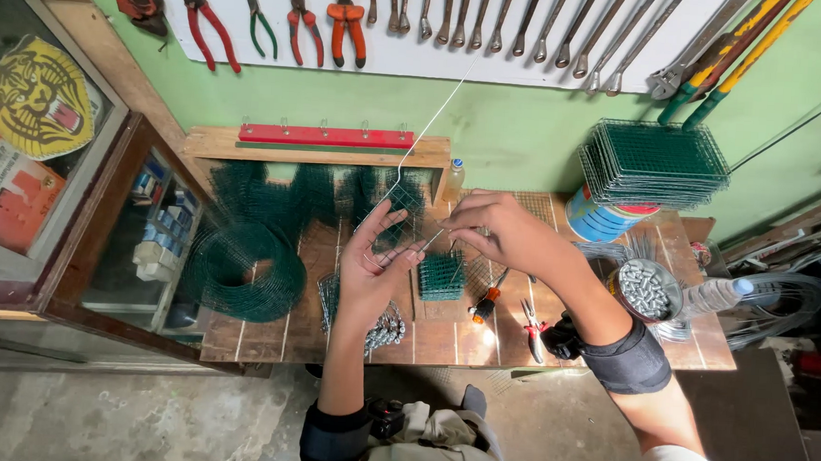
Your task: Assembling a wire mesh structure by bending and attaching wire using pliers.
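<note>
My left hand (375, 266) is raised above the wooden workbench (442, 337), fingers spread, with a thin silver wire (432, 118) looped at its fingertips. My right hand (496, 228) pinches the same wire just to the right, near the fingers of my left hand. The wire runs up and away toward the tool board. Below the hands sits a small green mesh basket (442, 275). Both wrists wear black bands.
A roll of green wire mesh (237, 267) lies on the bench's left. Pliers (530, 328) and a screwdriver (487, 302) lie by the front edge. A bowl of metal pieces (646, 289), a plastic bottle (720, 295) and stacked mesh panels (654, 160) stand right. Tools hang on the wall.
</note>
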